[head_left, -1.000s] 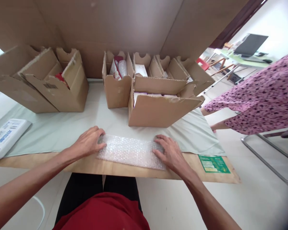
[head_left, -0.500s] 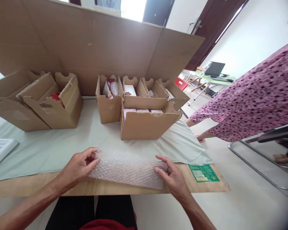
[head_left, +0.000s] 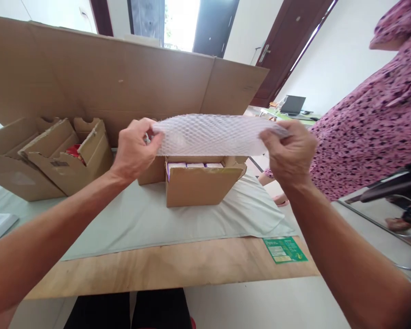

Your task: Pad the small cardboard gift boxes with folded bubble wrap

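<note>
Left hand (head_left: 134,148) and right hand (head_left: 291,153), fingers closed, pinch bubble wrap (head_left: 212,135) by opposite end edges; air between it and table (head_left: 157,267).

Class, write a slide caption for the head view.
Left hand and right hand hold up bubble wrap before an open cardboard box.

- Head cam, 1 pc., worn; faces fwd + down over tbl (head_left: 178,265).
- Close range: L hand (head_left: 133,151), R hand (head_left: 291,153).
- Far bg.: dk-red door (head_left: 292,43), up top.

Workroom, perhaps in home: cardboard boxes (head_left: 195,188), cloth-covered table (head_left: 150,267), laptop (head_left: 293,104), door (head_left: 283,43).
</note>
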{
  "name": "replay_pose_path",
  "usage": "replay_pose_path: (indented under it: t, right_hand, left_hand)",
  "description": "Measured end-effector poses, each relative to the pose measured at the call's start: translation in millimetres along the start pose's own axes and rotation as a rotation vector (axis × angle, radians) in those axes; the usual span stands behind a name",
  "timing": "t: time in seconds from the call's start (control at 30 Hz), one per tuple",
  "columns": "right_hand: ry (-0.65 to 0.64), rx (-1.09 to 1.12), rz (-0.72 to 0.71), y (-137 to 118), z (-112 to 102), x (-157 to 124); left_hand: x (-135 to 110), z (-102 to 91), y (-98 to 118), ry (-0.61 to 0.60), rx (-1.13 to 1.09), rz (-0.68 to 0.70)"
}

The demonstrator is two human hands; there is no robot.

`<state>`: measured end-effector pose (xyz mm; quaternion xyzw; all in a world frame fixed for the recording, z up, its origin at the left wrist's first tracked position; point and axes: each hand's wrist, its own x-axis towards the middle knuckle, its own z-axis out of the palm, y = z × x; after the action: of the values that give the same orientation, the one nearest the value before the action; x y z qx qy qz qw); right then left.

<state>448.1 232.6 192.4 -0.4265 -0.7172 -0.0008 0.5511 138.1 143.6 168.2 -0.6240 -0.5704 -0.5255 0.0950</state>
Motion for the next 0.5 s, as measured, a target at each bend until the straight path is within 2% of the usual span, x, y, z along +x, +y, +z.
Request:
replay_pose_path:
  t: [0.03, 0.1, 0.17, 0.2, 0.33, 0.4, 0.5]
  right_hand:
    - [-0.082, -0.024, 0.024, 6.8, 7.4, 10.4]
    - [-0.373, -0.117, 0.12, 18.1, 20.3, 23.6]
    - [-0.646, -0.271, 0.167, 23.7, 30.6, 30.0]
    - [-0.737, -0.368, 0.156, 24.0, 35.0, 32.0]
    - [-0.896, -0.724, -0.063, 13.8, 52.5, 36.4]
    - [-0.943, -0.795, -0.167, 7.4, 62.3, 35.7]
    - [-0.986, -0.805, -0.224, 2.5, 75.9, 29.8]
  left_hand:
    - [8.4, 9.1, -3.2, -0.109, -0.005, -0.063]
    - [20.2, 23.3, -8.7, -0.366, 0.017, -0.153]
    - [27.6, 32.5, -11.1, -0.573, 0.108, -0.175]
    - [30.5, 35.6, -10.6, -0.64, 0.178, -0.162]
    - [39.5, 45.1, 0.8, -0.788, 0.476, -0.032]
    - [42.5, 50.5, 9.2, -0.849, 0.584, 0.022]
    - [44.1, 58.5, 20.2, -0.894, 0.671, 0.088]
